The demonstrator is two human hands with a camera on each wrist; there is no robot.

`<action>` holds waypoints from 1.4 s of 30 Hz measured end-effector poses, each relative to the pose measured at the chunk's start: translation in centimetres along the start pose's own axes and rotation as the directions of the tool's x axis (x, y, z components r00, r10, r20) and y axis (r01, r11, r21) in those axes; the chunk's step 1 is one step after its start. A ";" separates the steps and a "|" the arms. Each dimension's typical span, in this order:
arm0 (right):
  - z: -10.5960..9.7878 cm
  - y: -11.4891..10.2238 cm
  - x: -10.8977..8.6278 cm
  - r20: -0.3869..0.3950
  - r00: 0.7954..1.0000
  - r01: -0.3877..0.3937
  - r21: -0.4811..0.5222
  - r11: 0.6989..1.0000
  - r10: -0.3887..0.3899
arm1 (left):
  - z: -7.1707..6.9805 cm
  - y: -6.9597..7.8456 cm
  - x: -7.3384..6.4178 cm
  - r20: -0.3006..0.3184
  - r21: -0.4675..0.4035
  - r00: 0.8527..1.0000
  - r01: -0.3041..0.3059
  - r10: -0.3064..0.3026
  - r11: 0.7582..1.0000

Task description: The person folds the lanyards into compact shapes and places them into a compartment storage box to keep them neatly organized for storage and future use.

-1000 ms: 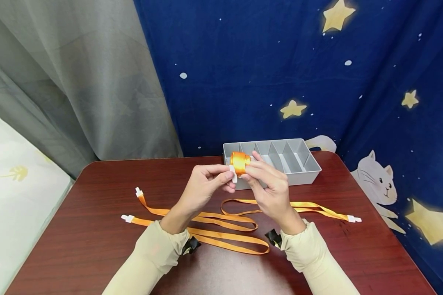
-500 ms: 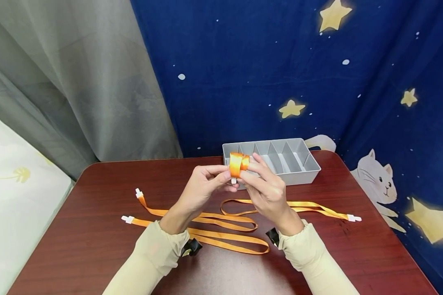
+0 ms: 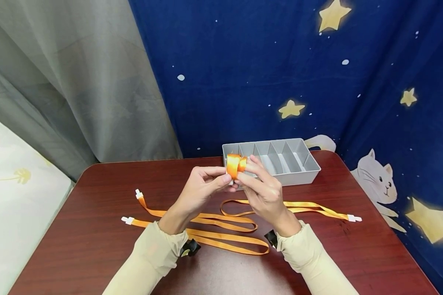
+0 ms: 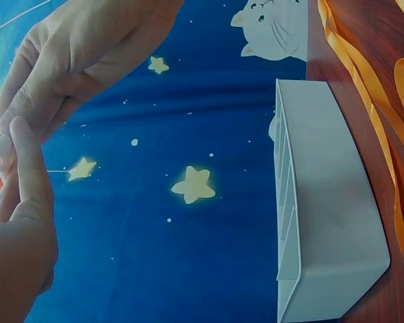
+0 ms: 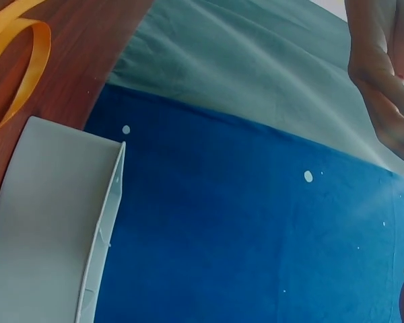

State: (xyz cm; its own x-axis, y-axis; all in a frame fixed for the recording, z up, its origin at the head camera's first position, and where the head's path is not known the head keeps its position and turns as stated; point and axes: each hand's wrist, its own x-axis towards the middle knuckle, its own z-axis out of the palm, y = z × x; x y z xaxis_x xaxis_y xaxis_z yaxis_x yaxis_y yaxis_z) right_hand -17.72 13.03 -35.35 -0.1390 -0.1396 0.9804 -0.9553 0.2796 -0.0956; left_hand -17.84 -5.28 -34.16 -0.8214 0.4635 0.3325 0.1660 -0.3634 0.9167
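Note:
Above the table, in front of the box, both hands hold an orange lanyard [image 3: 232, 166] wound into a small roll. My left hand [image 3: 197, 190] pinches its left side between thumb and fingers, where a bit of the white clip [image 3: 231, 182] shows below the ribbon. From the other side, my right hand [image 3: 265, 192] grips the roll, its fingertips at the ribbon's right edge. In the left wrist view the hands meet at the left border and mostly hide the roll. The right wrist view catches only part of the left hand [image 5: 384, 87].
A grey divided box [image 3: 299, 178] stands at the table's back edge. Unrolled orange lanyards lie below the hands: two at left with white clips [image 3: 127, 220], another at right with its white clip [image 3: 353, 218]. Curtains hang behind the wooden table [image 3: 77, 246].
The white clip, earlier upright at the roll's left side, has turned down and is now mostly hidden. The roll and right hand have shifted slightly left.

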 end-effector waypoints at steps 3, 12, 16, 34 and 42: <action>0.1 0.1 -0.2 0.020 1.000 -0.022 0.009 1.000 0.022 | 0.0 0.0 0.0 -0.027 0.004 1.000 0.007 -0.006 1.000; 0.2 0.1 0.0 0.023 0.996 -0.082 0.045 0.996 0.081 | 0.0 -0.2 -0.1 -0.074 0.044 0.997 0.026 -0.022 0.999; 0.2 0.0 0.1 0.019 0.994 -0.113 0.061 0.992 0.112 | 0.0 -0.1 -0.1 -0.097 0.085 0.995 0.033 -0.025 0.996; 0.9 0.1 -0.5 -0.023 0.941 -0.333 0.094 0.938 0.336 | -0.3 -1.3 0.9 -0.125 0.258 0.991 -0.012 0.046 0.966; 0.1 1.0 -0.9 -0.008 0.926 -0.377 0.072 0.923 0.378 | -0.6 -1.8 1.4 -0.135 0.335 0.990 0.022 0.025 0.942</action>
State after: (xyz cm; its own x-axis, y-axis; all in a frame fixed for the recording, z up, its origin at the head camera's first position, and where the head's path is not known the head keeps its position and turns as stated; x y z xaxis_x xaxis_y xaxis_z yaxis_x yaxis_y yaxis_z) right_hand -18.53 13.32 -36.34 -0.4879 -0.0156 0.8727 -0.8487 0.2422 -0.4702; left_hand -19.58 -4.45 -35.53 -0.8832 0.3405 0.3224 0.3213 -0.0614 0.9450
